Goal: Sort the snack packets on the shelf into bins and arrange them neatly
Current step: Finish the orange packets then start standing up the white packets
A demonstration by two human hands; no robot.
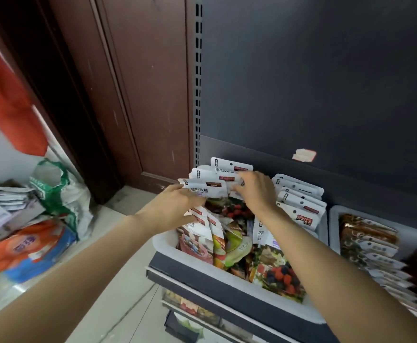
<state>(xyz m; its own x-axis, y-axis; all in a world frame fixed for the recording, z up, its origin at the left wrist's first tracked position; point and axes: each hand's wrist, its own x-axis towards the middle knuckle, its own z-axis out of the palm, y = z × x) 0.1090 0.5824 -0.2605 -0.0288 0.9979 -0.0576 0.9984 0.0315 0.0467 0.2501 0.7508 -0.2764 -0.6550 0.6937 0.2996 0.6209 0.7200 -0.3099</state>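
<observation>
- At the back-left of the white bin (168,246) on the dark shelf (202,280): both hands working one upright stack of white-topped gummy packets (223,169).
- Left hand (175,204): fingers curled onto the front packet (206,188) of the stack, thumb underneath, pinching its white header.
- Right hand (257,191): fingers bent over the stack's right edge, gripping the packets behind the front one.
- Stack standing roughly upright, leaning slightly toward the camera, just against the dark back panel (326,82).
- Loose fruit-print packets (276,271) lying jumbled in the bin's front half, some tilted, some flat.
- Second row of white-topped packets (301,201) fanned neatly along the bin's right side, beside the right wrist.
- Neighbouring white bin (333,219) to the right: filled with a row of brown packets (368,238), well apart from both hands.
- Left of shelf: brown wooden door (133,95), green-and-white plastic bag (61,194), orange pack (29,246) on the floor.
</observation>
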